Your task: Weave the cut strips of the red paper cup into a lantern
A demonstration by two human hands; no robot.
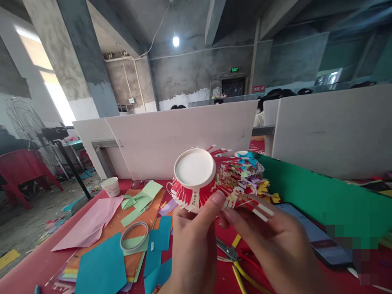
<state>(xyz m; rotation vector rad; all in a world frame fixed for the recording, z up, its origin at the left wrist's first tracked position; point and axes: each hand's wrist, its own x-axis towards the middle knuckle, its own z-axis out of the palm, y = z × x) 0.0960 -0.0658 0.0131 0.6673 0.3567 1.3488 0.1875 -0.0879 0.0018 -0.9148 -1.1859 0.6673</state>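
My left hand (191, 241) grips a red paper cup (196, 179) held up with its white bottom facing me. The cup's side is cut into many thin strips that fan outward. The thumb of that hand presses on the strips at the lower rim. My right hand (275, 241) pinches one red and white strip (255, 208) on the cup's right side between fingertips. Behind the held cup stands a pile of similar fringed cups (245, 173) decorated with coloured paper bits and a blue bow.
Coloured paper sheets (101, 228), a tape roll (134, 236) and a white paper cup (110, 187) lie on the red table at left. Yellow-handled scissors (232, 257) lie below my hands. A phone (318, 234) and green board (312, 192) sit right. White partitions (183, 130) stand behind.
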